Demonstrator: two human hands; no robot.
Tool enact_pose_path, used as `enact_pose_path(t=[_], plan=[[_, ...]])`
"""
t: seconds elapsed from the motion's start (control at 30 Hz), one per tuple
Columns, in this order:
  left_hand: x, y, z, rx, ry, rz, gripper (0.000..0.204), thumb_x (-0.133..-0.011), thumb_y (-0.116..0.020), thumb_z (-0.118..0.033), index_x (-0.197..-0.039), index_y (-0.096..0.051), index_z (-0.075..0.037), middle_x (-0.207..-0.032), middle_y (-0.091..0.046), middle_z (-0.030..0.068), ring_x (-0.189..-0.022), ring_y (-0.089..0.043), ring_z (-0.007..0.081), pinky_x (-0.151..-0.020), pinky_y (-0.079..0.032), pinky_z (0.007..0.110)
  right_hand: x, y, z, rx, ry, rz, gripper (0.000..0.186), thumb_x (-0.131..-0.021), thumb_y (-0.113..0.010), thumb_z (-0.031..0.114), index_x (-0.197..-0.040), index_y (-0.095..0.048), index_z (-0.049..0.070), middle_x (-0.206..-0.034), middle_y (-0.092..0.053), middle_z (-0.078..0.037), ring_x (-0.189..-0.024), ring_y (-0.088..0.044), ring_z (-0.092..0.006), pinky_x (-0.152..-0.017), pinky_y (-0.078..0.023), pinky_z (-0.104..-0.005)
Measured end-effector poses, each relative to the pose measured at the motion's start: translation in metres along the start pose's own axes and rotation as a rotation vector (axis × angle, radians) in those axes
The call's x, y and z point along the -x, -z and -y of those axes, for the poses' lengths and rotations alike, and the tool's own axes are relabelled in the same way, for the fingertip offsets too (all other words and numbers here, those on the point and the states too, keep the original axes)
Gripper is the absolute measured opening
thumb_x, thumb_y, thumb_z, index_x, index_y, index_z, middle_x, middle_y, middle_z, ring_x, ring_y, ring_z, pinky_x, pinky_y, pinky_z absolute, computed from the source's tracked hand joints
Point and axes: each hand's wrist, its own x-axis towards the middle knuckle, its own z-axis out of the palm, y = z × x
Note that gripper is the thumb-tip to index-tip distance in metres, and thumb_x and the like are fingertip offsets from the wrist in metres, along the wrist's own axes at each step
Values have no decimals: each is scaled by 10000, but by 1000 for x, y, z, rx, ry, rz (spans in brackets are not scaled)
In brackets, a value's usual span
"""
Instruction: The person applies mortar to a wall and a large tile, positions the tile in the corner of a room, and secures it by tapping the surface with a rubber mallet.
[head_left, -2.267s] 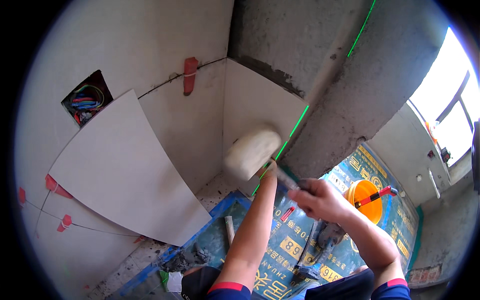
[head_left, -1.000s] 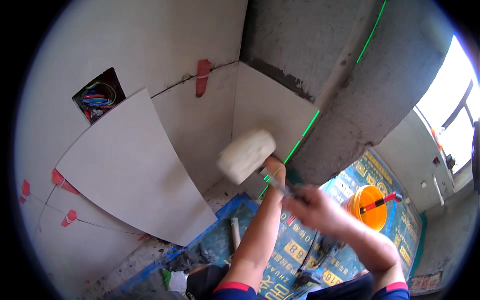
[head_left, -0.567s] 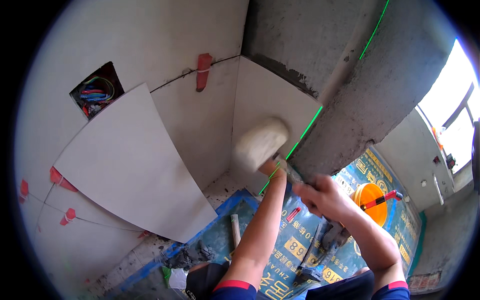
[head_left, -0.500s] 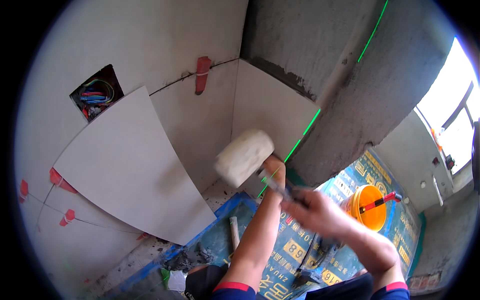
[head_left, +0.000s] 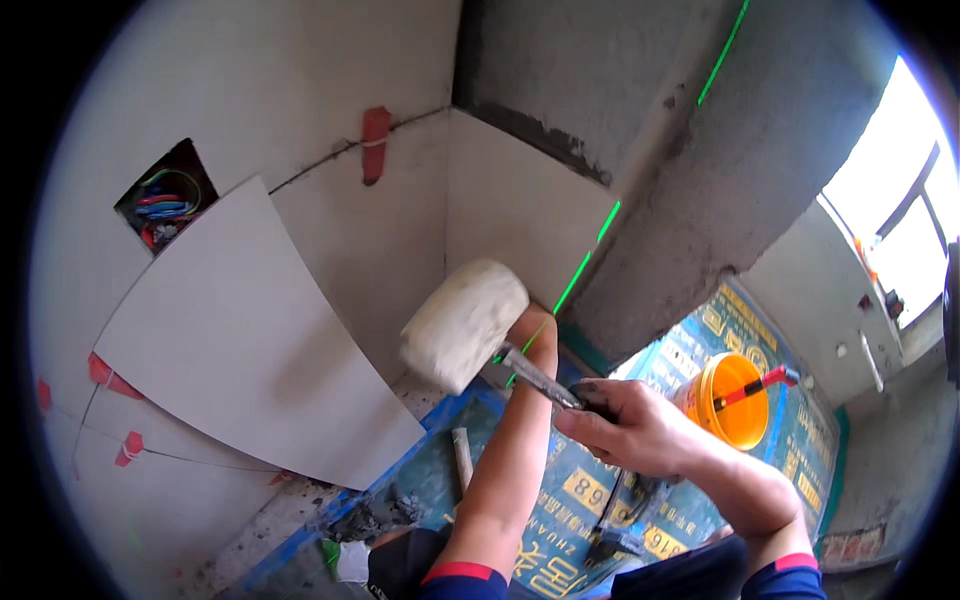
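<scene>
My right hand (head_left: pixel 640 428) is closed round the handle of a mallet (head_left: pixel 466 325) with a big off-white head, slightly blurred, raised in front of the wall corner. My left forearm reaches forward past it to my left hand (head_left: pixel 535 335), at the lower edge of a pale wall tile (head_left: pixel 530 190). The mallet head covers that hand's fingers; whether they touch the tile cannot be made out. A green laser line runs down the tile's right edge. A large loose-looking pale tile (head_left: pixel 265 340) leans against the left wall.
Red wedge clips (head_left: pixel 374 145) sit in the tile joints. Left is a wall box (head_left: pixel 170 195) with coloured wires. A yellow bucket (head_left: pixel 708 385) with a red-handled tool stands right on the printed green floor covering (head_left: pixel 575 525). Rough grey cement (head_left: pixel 690 230) covers the adjoining wall.
The whole view has shifted a little, so the walls sit farther left. The mallet head is slightly lower against the corner, and my right hand shows less blur.
</scene>
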Motion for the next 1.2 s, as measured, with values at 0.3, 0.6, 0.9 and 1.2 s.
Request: enact_pose_path(t=[0.3, 0.6, 0.9, 1.2], plan=[[-11, -26, -73, -117, -48, -54, 471, -1002, -404, -305, -1289, -420, 68, -1293, -443, 248, -1197, -425, 375, -1035, -325, 453, 39, 33, -24, -39, -156, -54, 367, -920, -614, 379, -903, -606, 13, -668, -542, -10, -594, -512, -88, -548, -408, -265], [-13, -13, -75, -435, -276, -204, 500, -997, -417, -352, -1237, -420, 87, -1216, -452, 281, -1136, -432, 416, -1000, -320, 480, 7, -37, -162, 477, -447, 226, 421, -903, -573, 401, -935, -655, -11, -837, -663, -230, -787, -657, -342, -741, -495, -429], [-14, -11, -80, -329, -216, -165, 530, -999, -406, -374, -1258, -399, 88, -1235, -432, 281, -1156, -411, 415, -1004, -315, 475, -128, -92, -200, 111, -74, 178, 364, -855, -651, 280, -1054, -647, -25, -932, -697, -201, -876, -676, -318, -788, -517, -415], [-13, -14, -77, -280, -225, -152, 524, -1005, -400, -365, -1262, -391, 92, -1250, -417, 284, -1164, -407, 416, -1009, -312, 473, -125, -100, -203, -86, 60, 236, 575, -761, -786, 219, -1241, -547, 10, -1275, -565, -176, -1189, -524, -265, -990, -414, -387]])
